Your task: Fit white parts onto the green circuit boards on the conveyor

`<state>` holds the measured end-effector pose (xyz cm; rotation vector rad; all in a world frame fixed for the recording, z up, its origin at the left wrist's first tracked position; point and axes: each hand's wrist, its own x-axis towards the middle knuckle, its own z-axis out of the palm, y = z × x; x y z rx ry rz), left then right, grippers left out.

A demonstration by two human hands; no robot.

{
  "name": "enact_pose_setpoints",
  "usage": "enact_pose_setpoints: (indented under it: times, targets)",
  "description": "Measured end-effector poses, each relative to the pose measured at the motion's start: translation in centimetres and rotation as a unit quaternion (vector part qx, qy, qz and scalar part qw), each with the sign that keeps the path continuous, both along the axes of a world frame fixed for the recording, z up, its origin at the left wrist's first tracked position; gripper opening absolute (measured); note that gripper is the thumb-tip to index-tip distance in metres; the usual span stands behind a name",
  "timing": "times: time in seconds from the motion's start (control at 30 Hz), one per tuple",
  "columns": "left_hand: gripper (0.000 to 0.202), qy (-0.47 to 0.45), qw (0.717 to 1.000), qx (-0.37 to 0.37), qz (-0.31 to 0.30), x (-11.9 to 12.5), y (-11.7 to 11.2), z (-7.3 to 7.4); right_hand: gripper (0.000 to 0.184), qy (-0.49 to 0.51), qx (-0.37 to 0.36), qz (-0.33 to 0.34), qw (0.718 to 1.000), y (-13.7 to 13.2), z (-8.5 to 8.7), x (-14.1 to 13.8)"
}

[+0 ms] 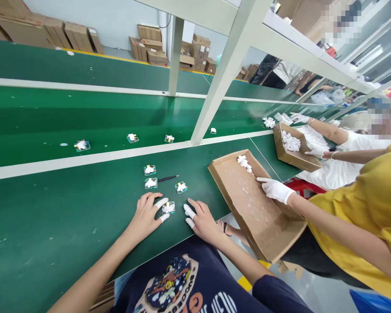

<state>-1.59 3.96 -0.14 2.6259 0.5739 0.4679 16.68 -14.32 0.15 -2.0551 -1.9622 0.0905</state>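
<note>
On the green table, the thumb and index finger of my left hand (147, 214) rest at opposite edges of a small circuit board (168, 208) topped with white pieces. White finger cots cover those fingertips. To the right of the board, my right hand (202, 219) holds nothing; its fingers are apart, two in white cots. Beyond my hands lie similar boards: one upper left (150, 169), one below it (150, 182), and one to the right (181, 187). Black tweezers (168, 178) lie beside the lower-left board.
A shallow cardboard box (228, 191) with a few white pieces stands to my right, a co-worker's gloved hand (275, 190) inside it. Several boards sit on the green conveyor (107, 126) behind a pale rail (133, 152). A slanted metal post (218, 74) rises ahead. Another box (299, 161) stands farther right.
</note>
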Motion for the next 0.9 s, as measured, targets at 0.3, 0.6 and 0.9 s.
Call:
enact_pose_setpoints:
  times: [0.3,0.6,0.9]
  targets:
    - [0.033,0.003,1.000,-0.008,0.000,0.1,0.0,0.0,0.042,0.024,0.025,-0.020,0.999,-1.6,-0.8,0.3]
    - [0.031,0.002,1.000,0.001,0.000,0.0,-0.1,0.0,0.040,0.034,0.022,-0.062,0.997,0.0,-0.7,-0.8]
    - [0.031,-0.010,1.000,0.013,-0.004,-0.3,0.1,-0.1,0.021,-0.022,-0.002,-0.021,1.000,-0.2,1.2,-0.2]
